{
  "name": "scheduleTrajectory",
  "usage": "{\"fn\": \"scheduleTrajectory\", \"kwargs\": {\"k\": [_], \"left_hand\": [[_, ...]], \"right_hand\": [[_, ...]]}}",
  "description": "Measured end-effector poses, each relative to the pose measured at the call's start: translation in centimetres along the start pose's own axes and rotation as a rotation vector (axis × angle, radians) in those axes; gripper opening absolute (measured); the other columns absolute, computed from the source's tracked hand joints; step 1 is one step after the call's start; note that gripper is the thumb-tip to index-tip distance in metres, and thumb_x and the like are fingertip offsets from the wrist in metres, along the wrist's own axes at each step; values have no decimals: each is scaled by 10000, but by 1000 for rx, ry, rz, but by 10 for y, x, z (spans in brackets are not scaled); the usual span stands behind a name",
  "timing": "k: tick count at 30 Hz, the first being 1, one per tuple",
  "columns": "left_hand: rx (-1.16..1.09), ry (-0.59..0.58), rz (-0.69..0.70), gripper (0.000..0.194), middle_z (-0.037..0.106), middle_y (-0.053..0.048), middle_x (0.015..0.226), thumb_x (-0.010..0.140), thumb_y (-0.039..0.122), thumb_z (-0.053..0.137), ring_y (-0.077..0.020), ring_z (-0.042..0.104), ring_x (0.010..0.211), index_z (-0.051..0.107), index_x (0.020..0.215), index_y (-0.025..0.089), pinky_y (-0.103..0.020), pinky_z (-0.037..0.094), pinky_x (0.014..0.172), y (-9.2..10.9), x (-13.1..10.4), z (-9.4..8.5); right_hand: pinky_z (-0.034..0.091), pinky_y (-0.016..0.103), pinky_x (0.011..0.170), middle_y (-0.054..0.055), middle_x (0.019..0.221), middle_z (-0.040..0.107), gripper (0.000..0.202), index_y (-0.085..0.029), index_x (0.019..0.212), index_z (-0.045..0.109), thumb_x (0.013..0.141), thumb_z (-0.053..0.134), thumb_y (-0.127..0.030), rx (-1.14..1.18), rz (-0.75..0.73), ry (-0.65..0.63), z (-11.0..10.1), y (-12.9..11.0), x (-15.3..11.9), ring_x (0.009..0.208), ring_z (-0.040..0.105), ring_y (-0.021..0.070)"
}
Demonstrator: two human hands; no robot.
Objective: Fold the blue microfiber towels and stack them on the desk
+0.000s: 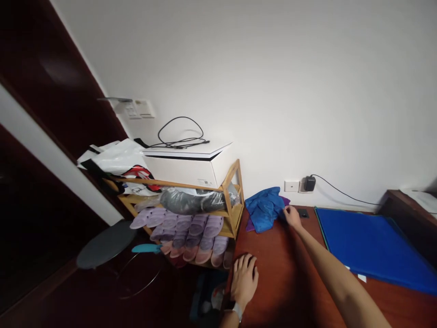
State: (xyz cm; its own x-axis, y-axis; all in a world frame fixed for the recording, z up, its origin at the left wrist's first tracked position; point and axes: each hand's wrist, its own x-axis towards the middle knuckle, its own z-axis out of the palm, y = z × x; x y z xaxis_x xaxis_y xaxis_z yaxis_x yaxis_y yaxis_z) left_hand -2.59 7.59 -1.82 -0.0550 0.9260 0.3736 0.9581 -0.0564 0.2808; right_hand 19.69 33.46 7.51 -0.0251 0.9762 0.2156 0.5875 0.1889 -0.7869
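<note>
Reddish worktop (290,273) by white wall: right hand (292,216) fingers pinch blue cloth (264,209) at far edge; left hand (244,278) lies flat w/ fingers spread at left edge, likely bracing.

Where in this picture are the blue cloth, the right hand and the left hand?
blue cloth (264,210): head view, middle of the crumpled fabric.
right hand (292,216): head view, back of the hand, at the cloth's edge.
left hand (244,275): head view, back of the hand, flat on the table.

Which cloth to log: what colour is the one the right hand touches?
Blue cloth, over a purple one; head view.
</note>
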Motion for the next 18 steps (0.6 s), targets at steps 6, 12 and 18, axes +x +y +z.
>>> {"fn": "scheduleTrajectory", "kwargs": {"k": [6,12,18], "left_hand": [[-30,23,8,381,706,-58,1323,938,156,551,-279,598,1277,703,1266,277,-496,452,1123,4,1,-4],[-315,108,-40,261,768,-69,1133,900,168,566,-265,669,1139,765,1043,259,-473,481,1085,4,7,-20],[-506,158,-132,345,757,-88,931,1040,373,409,-242,717,904,710,973,217,-387,577,846,44,10,-47]], "right_hand": [[516,348,789,20,809,670,510,-239,855,616,830,554,-745,382,-101,-67,-53,-86,-6,812,616,216],[466,270,654,-44,784,659,490,-245,951,660,775,764,-691,780,-100,-169,-151,-171,-64,674,567,136],[465,252,559,-29,708,683,314,-204,926,706,751,838,-429,818,240,-414,-185,-152,-169,575,562,116]]}}
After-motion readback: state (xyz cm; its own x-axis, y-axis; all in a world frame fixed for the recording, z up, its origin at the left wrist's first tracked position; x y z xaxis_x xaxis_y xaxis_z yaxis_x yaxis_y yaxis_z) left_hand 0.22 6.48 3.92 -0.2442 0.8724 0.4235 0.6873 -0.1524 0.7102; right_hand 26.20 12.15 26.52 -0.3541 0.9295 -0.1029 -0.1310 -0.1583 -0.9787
